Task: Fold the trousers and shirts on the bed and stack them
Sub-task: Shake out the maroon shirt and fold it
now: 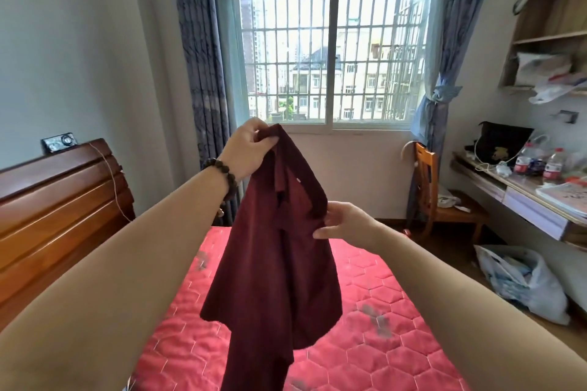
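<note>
The maroon shirt [279,263] hangs at six o'clock from the raised left hand [251,149], pinched tight; the right hand [346,222], fingers loose, touches its edge.

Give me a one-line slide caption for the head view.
Left hand pinches a maroon shirt aloft over the red quilted bed while the right hand touches its edge.

Both arms extended forward; left hand [251,149] raised, fingers pinched closed; right hand [346,222] lower, fingers loosely spread.
</note>
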A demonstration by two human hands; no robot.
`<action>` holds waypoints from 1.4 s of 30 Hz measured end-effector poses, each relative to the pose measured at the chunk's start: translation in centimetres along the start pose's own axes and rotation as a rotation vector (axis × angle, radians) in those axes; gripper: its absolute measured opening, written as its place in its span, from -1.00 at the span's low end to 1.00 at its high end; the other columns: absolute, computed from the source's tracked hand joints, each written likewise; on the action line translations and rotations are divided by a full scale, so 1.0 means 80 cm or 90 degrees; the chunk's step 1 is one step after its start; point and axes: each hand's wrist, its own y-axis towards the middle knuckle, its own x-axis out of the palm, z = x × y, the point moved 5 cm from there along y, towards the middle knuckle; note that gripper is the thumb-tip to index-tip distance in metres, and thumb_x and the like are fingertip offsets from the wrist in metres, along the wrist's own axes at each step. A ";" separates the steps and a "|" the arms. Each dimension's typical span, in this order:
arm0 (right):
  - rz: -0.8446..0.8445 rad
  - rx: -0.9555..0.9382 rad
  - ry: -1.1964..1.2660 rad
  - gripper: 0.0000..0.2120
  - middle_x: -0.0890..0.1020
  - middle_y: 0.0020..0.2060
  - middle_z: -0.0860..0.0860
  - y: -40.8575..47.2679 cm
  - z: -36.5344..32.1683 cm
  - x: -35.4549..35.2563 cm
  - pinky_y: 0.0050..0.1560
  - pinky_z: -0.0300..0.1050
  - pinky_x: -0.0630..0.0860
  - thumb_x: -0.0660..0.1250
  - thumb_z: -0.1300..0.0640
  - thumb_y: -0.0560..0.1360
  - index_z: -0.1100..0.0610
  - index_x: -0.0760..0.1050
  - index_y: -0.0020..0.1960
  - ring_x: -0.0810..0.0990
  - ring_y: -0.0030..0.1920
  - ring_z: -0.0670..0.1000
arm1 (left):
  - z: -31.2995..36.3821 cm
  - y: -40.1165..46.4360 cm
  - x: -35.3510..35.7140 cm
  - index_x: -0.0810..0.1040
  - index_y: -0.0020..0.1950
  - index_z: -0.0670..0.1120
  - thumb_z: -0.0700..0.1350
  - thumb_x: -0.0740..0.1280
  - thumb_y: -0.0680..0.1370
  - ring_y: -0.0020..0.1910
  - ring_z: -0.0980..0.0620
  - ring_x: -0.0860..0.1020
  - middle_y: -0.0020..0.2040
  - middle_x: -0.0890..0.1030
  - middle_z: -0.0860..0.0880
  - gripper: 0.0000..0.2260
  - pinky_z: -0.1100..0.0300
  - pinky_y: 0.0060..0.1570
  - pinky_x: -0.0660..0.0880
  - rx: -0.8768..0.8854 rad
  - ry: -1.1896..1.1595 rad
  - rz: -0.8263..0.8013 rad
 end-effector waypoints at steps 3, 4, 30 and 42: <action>0.134 -0.001 0.083 -0.92 0.54 -0.29 0.11 0.011 -0.013 -0.007 -0.16 -0.12 0.58 0.34 0.35 0.50 0.25 0.55 -0.16 0.51 -0.25 0.03 | -0.013 0.002 -0.023 0.45 -0.12 -0.02 -0.17 0.31 0.57 -0.34 0.15 0.53 -0.19 0.60 -0.08 -0.90 0.28 -0.30 0.47 0.011 0.001 0.005; 0.164 -0.006 0.099 -0.88 0.52 -0.31 0.09 0.015 -0.019 -0.012 -0.24 -0.16 0.57 0.32 0.30 0.53 0.20 0.53 -0.19 0.49 -0.28 0.01 | -0.018 0.002 -0.034 0.45 -0.13 0.01 -0.17 0.32 0.57 -0.28 0.10 0.55 -0.18 0.61 -0.08 -0.88 0.21 -0.22 0.49 0.012 -0.001 0.014; 0.089 -0.043 0.122 -0.89 0.67 -0.27 0.09 0.015 -0.109 -0.037 -0.18 -0.14 0.61 0.40 0.24 0.48 0.14 0.63 -0.22 0.63 -0.28 0.02 | -0.068 -0.040 -0.090 0.59 -0.04 -0.14 -0.13 0.30 0.58 -0.24 0.10 0.61 -0.19 0.67 0.00 -0.88 0.29 -0.23 0.57 -0.095 -0.154 -0.124; 0.142 -0.054 0.153 -0.85 0.64 -0.32 0.00 -0.006 -0.115 -0.051 -0.25 -0.18 0.53 0.35 0.19 0.52 0.10 0.52 -0.23 0.58 -0.30 -0.04 | -0.051 -0.055 -0.064 0.63 0.08 -0.26 -0.19 0.43 0.44 -0.11 -0.03 0.67 -0.05 0.69 -0.15 -0.75 0.19 -0.13 0.61 -0.151 -0.149 -0.272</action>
